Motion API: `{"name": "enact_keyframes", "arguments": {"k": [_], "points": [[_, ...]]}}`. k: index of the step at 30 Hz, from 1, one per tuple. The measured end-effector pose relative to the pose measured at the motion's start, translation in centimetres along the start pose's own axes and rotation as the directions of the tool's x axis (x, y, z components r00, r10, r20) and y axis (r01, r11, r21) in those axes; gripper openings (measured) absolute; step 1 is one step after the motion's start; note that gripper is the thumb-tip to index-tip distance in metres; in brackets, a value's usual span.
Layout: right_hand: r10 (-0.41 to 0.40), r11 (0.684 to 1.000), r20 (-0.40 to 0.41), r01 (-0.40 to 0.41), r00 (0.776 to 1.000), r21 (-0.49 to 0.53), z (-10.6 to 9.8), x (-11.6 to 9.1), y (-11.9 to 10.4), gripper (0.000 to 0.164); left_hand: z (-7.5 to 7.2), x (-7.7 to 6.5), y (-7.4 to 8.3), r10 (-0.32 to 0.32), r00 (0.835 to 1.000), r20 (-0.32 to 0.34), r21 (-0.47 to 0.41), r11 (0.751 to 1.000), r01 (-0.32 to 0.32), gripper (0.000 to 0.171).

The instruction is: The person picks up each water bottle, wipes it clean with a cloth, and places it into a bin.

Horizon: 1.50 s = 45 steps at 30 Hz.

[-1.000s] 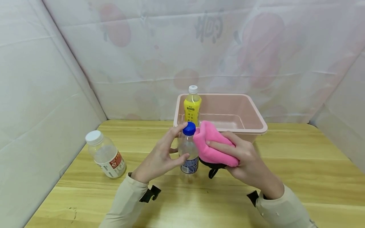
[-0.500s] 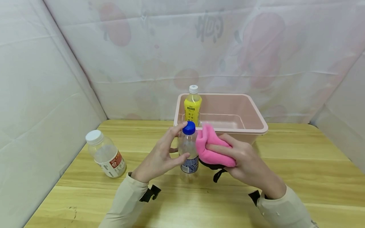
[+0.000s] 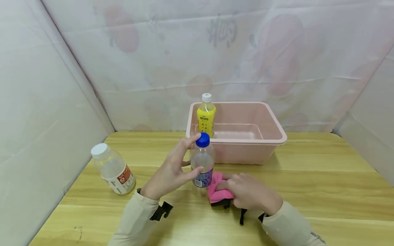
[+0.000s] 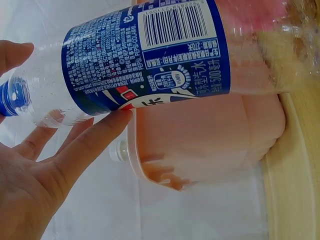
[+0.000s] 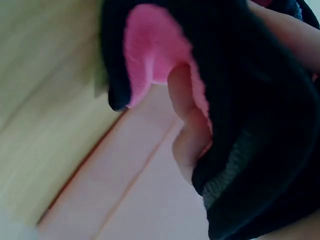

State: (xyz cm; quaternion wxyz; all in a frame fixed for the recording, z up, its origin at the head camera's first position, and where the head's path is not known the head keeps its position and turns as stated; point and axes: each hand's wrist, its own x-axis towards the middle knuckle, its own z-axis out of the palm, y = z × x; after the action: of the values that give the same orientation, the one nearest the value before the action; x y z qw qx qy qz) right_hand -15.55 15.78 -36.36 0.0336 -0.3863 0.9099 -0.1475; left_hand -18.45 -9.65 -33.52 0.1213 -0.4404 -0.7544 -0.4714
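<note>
In the head view my left hand (image 3: pixel 175 171) holds a clear plastic bottle (image 3: pixel 202 159) upright on the table. Its index finger touches the blue cap and its thumb lies along the side. The left wrist view shows the blue Pepsi label (image 4: pixel 150 55) with a barcode, with fingers at its edge. My right hand (image 3: pixel 249 191) grips a bunched cloth (image 3: pixel 218 191), pink on one side and black on the other, low against the bottle's base. The cloth's black side (image 5: pixel 260 125) fills much of the right wrist view and hides part of that hand.
A pink plastic basin (image 3: pixel 240 152) stands behind the bottle. Inside, at its left end, is a yellow-labelled bottle (image 3: pixel 206 116) with a white cap. Another clear bottle (image 3: pixel 114 169) with a white cap stands on the wooden table (image 3: pixel 323 184) at the left.
My right hand has brought the cloth down from beside the bottle's shoulder to its base, nearer to me. My left hand keeps its hold on the bottle.
</note>
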Motion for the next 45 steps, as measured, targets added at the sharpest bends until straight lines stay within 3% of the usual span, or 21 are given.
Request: {"name": "enact_keyframes", "arguments": {"k": [13, 16, 19, 21, 23, 27, 30, 33, 36, 45], "points": [[-0.005, 1.000, 0.022, 0.005, 1.000, -0.003, 0.3, -0.1, 0.0, 0.058, 0.0, -0.4, -0.3, -0.038, 0.999, 0.002, -0.012, 0.999, 0.038, 0.082], [-0.038, 0.999, -0.025, 0.037, 0.999, -0.020, -0.3, -0.3, -0.1, 0.051, 0.1, -0.4, -0.3, -0.040, 0.999, -0.002, -0.014, 0.999, 0.040, 0.082], [-0.091, 0.995, -0.141, 0.084, 0.986, -0.052, -1.2, -0.6, -0.2, 0.046, 0.0, -0.4, -0.3, -0.042, 0.999, -0.006, -0.014, 0.999, 0.042, 0.083], [-0.134, 0.990, -0.249, 0.120, 0.959, -0.070, -1.8, -0.8, -0.3, 0.046, 0.0, -0.4, -0.3, -0.041, 0.999, -0.007, -0.015, 0.999, 0.041, 0.083], [-0.183, 0.983, -0.369, 0.160, 0.911, -0.091, -2.4, -0.9, -0.4, 0.049, 0.0, -0.4, -0.3, -0.038, 0.999, -0.007, -0.016, 0.999, 0.038, 0.083], [-0.263, 0.965, -0.580, 0.226, 0.771, -0.136, -3.1, -0.8, -0.5, 0.055, 0.0, -0.4, -0.2, -0.038, 0.999, -0.016, -0.011, 0.999, 0.038, 0.083], [-0.286, 0.955, -0.687, 0.262, 0.668, -0.142, -3.3, -0.5, -0.5, 0.060, 0.0, -0.4, -0.2, -0.034, 0.999, -0.017, -0.010, 0.999, 0.034, 0.084], [-0.292, 0.947, -0.740, 0.289, 0.606, -0.138, -3.3, -0.3, -0.7, 0.061, 0.0, -0.3, -0.3, -0.026, 1.000, -0.012, -0.018, 0.999, 0.026, 0.084], [-0.301, 0.943, -0.750, 0.301, 0.588, -0.142, -3.4, -0.2, -0.7, 0.061, 0.0, -0.3, -0.3, -0.022, 1.000, -0.013, -0.024, 0.999, 0.022, 0.084], [-0.298, 0.944, -0.736, 0.300, 0.608, -0.135, -3.4, -0.1, -0.6, 0.061, 0.0, -0.2, -0.5, -0.010, 1.000, -0.015, -0.031, 0.999, 0.010, 0.083]]}}
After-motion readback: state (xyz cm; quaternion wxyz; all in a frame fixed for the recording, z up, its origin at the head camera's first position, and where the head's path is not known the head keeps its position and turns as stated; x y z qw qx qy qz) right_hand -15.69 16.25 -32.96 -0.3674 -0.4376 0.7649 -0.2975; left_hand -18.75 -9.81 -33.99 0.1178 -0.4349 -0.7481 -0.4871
